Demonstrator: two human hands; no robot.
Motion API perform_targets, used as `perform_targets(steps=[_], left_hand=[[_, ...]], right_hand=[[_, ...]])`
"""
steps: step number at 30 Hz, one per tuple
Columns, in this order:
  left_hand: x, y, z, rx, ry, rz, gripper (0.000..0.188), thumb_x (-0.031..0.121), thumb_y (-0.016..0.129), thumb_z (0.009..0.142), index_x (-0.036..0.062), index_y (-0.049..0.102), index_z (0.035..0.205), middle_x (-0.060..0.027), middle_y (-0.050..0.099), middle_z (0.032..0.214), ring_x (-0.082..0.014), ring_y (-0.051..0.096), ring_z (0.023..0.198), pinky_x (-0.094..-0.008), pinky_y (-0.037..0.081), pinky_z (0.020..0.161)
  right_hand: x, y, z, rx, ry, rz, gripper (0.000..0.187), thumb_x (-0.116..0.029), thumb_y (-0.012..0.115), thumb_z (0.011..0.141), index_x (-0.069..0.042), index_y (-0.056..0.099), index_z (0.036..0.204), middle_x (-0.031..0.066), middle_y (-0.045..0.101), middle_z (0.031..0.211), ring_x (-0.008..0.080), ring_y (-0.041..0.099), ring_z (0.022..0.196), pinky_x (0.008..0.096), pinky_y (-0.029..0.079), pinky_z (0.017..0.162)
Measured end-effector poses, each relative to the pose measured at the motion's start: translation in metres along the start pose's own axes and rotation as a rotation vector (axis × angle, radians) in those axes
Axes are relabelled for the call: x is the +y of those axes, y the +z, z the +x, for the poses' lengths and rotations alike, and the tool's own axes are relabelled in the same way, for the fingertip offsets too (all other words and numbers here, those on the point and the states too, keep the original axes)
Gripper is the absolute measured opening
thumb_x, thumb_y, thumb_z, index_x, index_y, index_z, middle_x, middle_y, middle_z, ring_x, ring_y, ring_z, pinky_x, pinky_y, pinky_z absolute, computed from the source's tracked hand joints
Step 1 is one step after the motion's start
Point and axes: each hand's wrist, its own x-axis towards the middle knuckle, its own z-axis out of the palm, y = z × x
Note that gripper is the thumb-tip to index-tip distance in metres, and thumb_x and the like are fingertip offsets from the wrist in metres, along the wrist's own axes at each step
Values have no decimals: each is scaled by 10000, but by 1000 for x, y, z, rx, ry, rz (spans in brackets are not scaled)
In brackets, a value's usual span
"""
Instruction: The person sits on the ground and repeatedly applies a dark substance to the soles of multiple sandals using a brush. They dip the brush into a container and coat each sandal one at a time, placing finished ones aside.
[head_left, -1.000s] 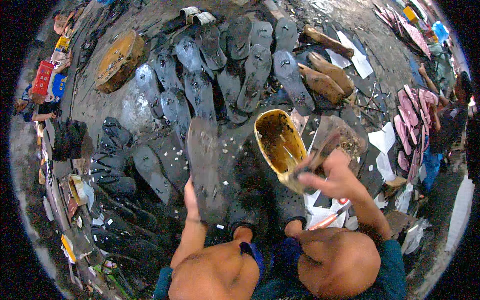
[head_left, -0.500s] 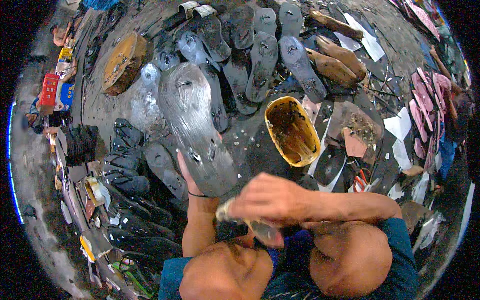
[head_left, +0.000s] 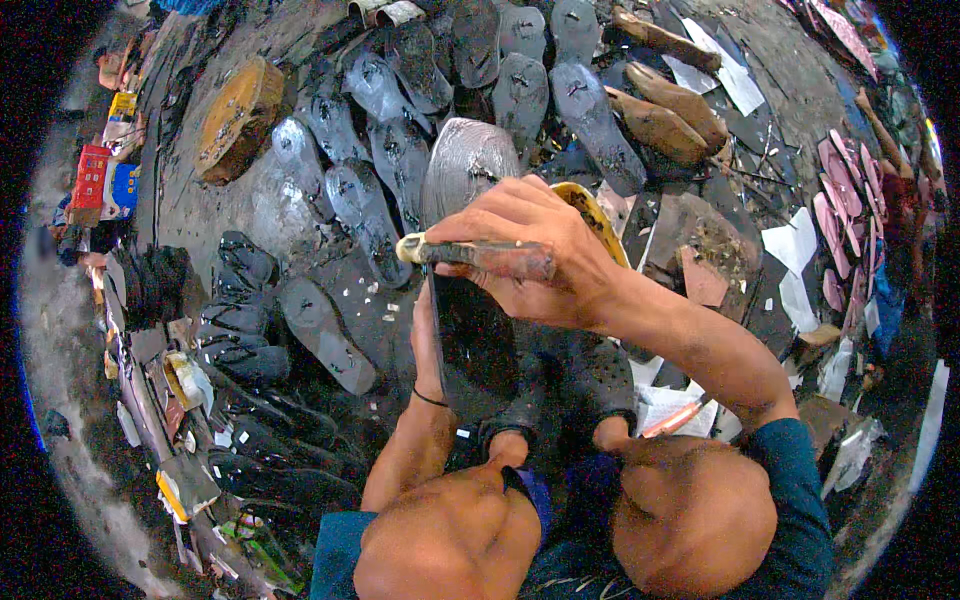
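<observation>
A grey-black sandal sole, streaked and shiny with a wet-looking coat at its far end, is gripped from its left side by my left hand. Most of that hand's fingers are hidden behind the sole. Over the sole's middle, my right hand is closed around a grimy, dark-bodied brush with a pale end pointing left. Whether the brush touches the sole cannot be told. Partly covered by my right hand is a yellow tub, dark-stained inside.
Several dark soles lie ahead on the ground, beside brown wooden shoe forms. A round wooden block is far left. Black straps are heaped at left, pink cutouts at right. My feet in dark perforated clogs are below.
My right hand has risen from near my lap to over the sole, bringing the brush with it. The sole has shifted right and tilted, now standing more edge-on and partly covering the tub.
</observation>
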Motion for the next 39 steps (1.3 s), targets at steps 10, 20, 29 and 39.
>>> perform_targets(steps=[10,20,29,39], left_hand=[[21,44,7,196,-212,-266,545,459,403,1013,11,600,1251,-122,695,1080,-238,691,884,-421,580,796],[18,92,168,-61,-140,-54,432,307,386,1002,14,604,1232,-136,691,1154,-300,663,1055,-442,524,954],[19,128,305,-4,224,-38,481,351,493,1023,-35,508,1310,-154,632,1260,-275,637,1098,-369,492,954],[31,-198,-31,1185,168,1852,1016,371,796,774,18,209,1524,-263,504,1373,-448,445,1296,-565,317,1100]], right_hand=[[-7,2,-7,-1,-47,94,428,-177,654,778,-123,646,1203,63,628,906,281,616,824,410,496,715],[-46,-50,-101,-28,576,-55,230,-149,741,863,-70,700,1075,126,705,919,300,670,839,395,496,753],[-59,-69,-131,72,872,-49,213,-128,713,896,-29,688,1083,135,712,967,274,693,819,366,528,730],[27,-22,-132,-101,836,-359,260,-279,639,934,-74,639,1093,146,697,974,344,688,842,463,547,695]])
